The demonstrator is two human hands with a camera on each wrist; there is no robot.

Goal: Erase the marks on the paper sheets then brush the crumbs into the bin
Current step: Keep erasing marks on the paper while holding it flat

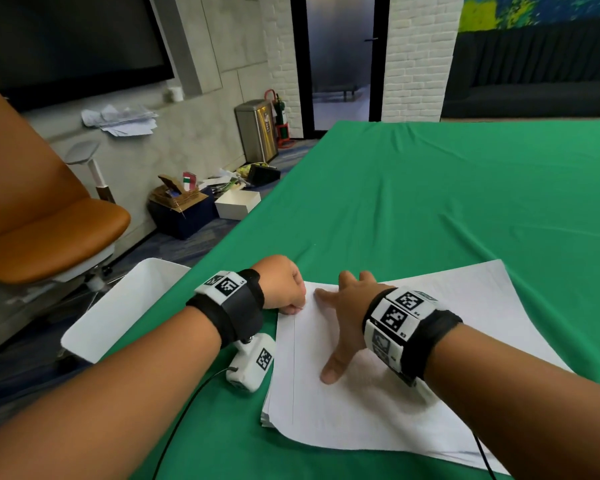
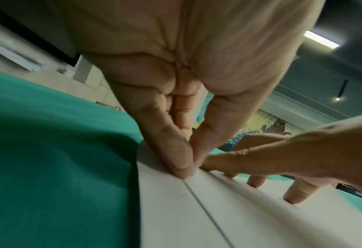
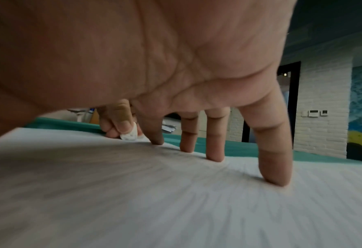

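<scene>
The left hand (image 1: 283,282) pinches a small white eraser (image 3: 130,134) and presses it on the top paper sheet (image 1: 413,375), at the far end of a thin pencil line (image 2: 205,213). The right hand (image 1: 347,323) lies flat with fingers spread, holding the paper down. A white bin (image 1: 118,306) sits beside the green table (image 1: 430,202).

Soft, even indoor light fills the head view; the green cloth on the desk (image 1: 430,202) shows no glare, and only faint shadows lie under the wrists on the paper (image 1: 413,393). Straight lines bow toward that view's edges. In the left wrist view a ceiling lamp (image 2: 322,39) glows bright above the paper, and the palm is close and soft. The right wrist view is smeared: the paper streaks with motion blur.
</scene>
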